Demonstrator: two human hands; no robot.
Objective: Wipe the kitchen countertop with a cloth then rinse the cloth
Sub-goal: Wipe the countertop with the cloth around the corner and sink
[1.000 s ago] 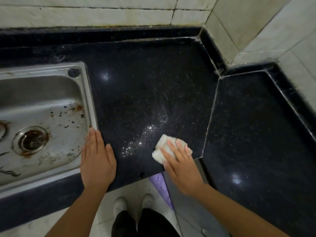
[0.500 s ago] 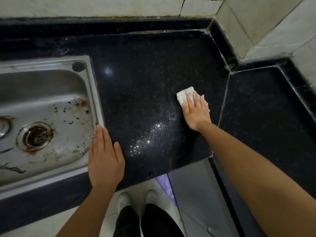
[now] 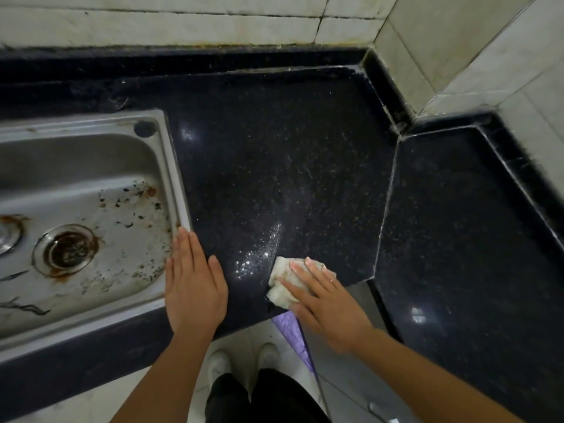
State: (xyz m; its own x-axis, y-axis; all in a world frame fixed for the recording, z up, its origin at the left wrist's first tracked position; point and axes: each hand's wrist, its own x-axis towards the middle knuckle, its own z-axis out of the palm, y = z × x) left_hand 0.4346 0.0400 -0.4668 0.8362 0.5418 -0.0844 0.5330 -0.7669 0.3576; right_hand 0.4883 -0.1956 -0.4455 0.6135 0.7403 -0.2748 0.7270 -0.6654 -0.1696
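Near the front edge of the table (image 3: 274, 154), at the lower middle of the frame, the cloth (image 3: 279, 296) is lying as a folded pale wad. Its uncovered part is running up and down the frame; the rest is hiding under the right hand (image 3: 331, 312), so I cannot tell its full outline. That hand's fingers (image 3: 302, 271) are lying straight over the cloth, pressing it down rather than curling round it, with the thumb reaching across its near side. Just beside the cloth, up and to the left, a patch of white specks (image 3: 259, 254) is glinting on the table. I am judging the wiping under way, and the next stroke is turning on this: the specks are sitting up-left of the fingertips, so the cloth needs pushing that way. Further left, the left hand (image 3: 195, 288) is resting flat, fingers straight and together, holding nothing, its tips at the rim of the sink (image 3: 177, 178). The sink is filling the left of the frame, stained around the drain (image 3: 68, 250); the left hand is sitting nearer to it, but the right one is minding the cloth.
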